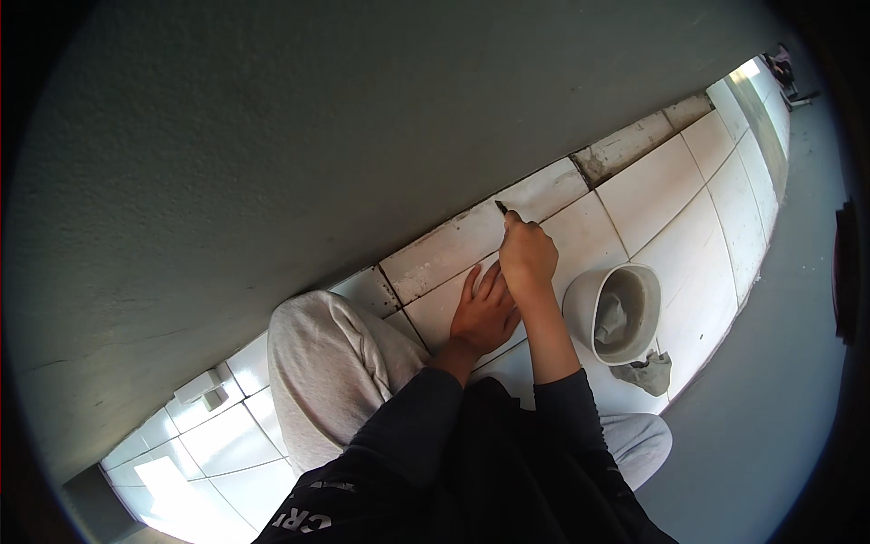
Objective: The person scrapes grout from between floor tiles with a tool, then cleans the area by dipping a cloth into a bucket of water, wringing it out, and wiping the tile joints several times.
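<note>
Left hand [483, 313] flat, fingers spread, pressing white glazed floor tile [444, 308] at frame centre. Right hand [527, 257] just beyond, fisted around thin dark pointed tool [501, 208], tip angled up-left into grout joint along narrow white skirting tile [453, 249]. Farther right, grey round plastic bowl [616, 313].

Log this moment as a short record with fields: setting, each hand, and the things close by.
setting: person crouched on a white tiled floor beside a grey wall
right hand: right hand closed around a small dark tool, its tip at the narrow tile strip along the wall
left hand: left hand flat on the floor, fingers spread, holding nothing
nearby: white bowl to the right, with grey material inside; grey rag lying next to it
clothing: light grey trousers, dark long sleeves
</note>
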A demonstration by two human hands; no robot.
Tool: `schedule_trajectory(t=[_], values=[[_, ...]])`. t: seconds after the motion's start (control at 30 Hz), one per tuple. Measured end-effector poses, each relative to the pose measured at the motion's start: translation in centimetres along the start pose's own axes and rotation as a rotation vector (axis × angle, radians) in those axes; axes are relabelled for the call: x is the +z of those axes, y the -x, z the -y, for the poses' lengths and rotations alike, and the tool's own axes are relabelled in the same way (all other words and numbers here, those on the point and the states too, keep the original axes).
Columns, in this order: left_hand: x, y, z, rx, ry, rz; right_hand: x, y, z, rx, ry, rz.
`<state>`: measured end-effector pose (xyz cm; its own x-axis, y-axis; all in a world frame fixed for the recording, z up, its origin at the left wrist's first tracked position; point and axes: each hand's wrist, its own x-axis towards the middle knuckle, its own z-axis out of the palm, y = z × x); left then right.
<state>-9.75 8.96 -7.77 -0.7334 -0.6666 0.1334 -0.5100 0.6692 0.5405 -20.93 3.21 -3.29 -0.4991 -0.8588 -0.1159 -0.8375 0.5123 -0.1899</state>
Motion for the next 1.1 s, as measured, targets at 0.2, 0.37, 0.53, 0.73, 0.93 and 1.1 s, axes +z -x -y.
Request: schedule_trajectory(t=[0.2,0.37,0.53,0.73,0.93,1.1], values=[[0.0,-0.3,0.4,0.023,0.008,-0.061,0.4,-0.5,-0.2,-0.010,-0.047,-0.068],[0.0,-0.2,0.1,0.019,0.016,-0.059,0.2,-0.5,-0.1,0.011,-0.040,-0.075],[0.0,-0.2,0.6,0.011,-0.004,-0.043,-0.4,-0.1,0.7,-0.033,0.023,-0.045],[0.0,-0.1,0.1,0.029,0.013,-0.068,-0.2,-0.1,0.3,-0.050,0.076,-0.034],[0.1,0.1,0.0,0.021,0.021,-0.045,-0.1,-0.2,0.2,-0.041,0.012,-0.048],[-0.1,-0.1,-0.1,0.000,0.008,0.005,-0.3,0.3,0.1,-0.020,0.004,-0.057]])
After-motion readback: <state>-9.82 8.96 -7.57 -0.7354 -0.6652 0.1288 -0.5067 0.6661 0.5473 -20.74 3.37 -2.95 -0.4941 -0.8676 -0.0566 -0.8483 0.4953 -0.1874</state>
